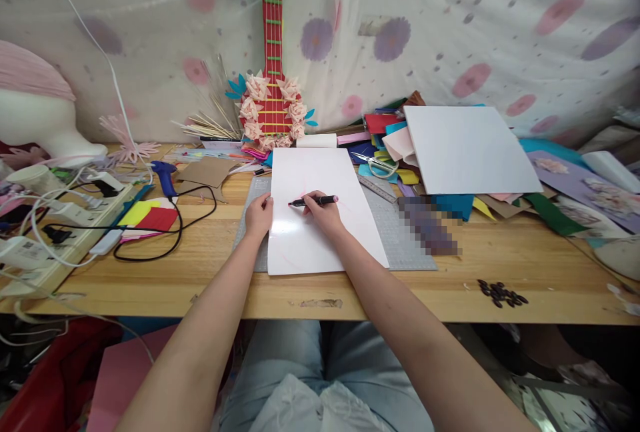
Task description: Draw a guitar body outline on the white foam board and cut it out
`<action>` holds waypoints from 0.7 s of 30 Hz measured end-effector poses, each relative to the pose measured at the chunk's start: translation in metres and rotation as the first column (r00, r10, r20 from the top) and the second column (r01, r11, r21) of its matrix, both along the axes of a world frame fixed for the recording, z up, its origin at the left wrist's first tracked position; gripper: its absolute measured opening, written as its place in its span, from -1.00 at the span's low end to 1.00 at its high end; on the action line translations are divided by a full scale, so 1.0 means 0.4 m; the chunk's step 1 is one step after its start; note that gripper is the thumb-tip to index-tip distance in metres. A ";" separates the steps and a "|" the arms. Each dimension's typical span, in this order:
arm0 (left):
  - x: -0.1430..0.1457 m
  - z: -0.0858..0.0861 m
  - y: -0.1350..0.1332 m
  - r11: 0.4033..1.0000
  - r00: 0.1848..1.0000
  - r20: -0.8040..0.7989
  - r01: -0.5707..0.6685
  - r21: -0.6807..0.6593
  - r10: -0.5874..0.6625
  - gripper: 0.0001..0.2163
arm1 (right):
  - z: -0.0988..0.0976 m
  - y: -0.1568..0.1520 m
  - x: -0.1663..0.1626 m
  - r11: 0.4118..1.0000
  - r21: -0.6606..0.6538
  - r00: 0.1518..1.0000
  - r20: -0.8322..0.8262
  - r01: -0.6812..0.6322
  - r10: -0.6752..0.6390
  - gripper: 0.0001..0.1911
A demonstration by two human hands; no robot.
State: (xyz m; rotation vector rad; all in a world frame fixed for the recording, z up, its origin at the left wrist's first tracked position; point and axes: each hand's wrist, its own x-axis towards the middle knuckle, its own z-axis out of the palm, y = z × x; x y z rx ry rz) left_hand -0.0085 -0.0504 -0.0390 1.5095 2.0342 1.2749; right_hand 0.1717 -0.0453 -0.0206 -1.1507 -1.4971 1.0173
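Note:
A large white board (320,245) with faint pink lines lies on a grey cutting mat (413,245). My right hand (323,211) is over its middle, closed around a black marker pen (327,200). The pen lies nearly level, its tip end pointing left just above or on the board; contact cannot be made out. At the board's left edge, my left hand (259,217) is closed with its thumb along the rim, gripping that edge. A metal ruler (377,187) lies on the mat to the right of the board.
Behind the board stands a red paper guitar (273,95) with pink flowers. Scissors (377,164), coloured sheets and another white board (470,152) lie at the right. A blue glue gun (164,177) and a power strip (65,239) with cables occupy the left. Dark beads (501,293) sit near the front edge.

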 end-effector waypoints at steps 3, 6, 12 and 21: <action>-0.002 -0.005 0.002 1.000 1.000 0.006 0.005 0.010 -0.006 -0.70 | 0.002 0.003 0.003 0.995 -0.024 0.995 -0.018 0.098 -0.098 -0.75; -0.004 -0.008 0.004 1.000 1.000 0.016 0.007 0.019 -0.008 -0.71 | 0.003 0.007 0.008 0.980 -0.083 0.982 -0.033 0.180 -0.183 -0.74; -0.004 -0.010 0.005 1.000 1.000 0.021 0.005 0.026 -0.006 -0.71 | 0.003 0.002 0.010 0.986 -0.075 0.989 0.008 0.150 -0.150 -0.75; -0.003 -0.009 0.004 1.000 1.000 0.029 0.004 0.029 -0.005 -0.71 | 0.003 -0.001 0.020 0.995 -0.025 0.996 -0.015 0.093 -0.094 -0.72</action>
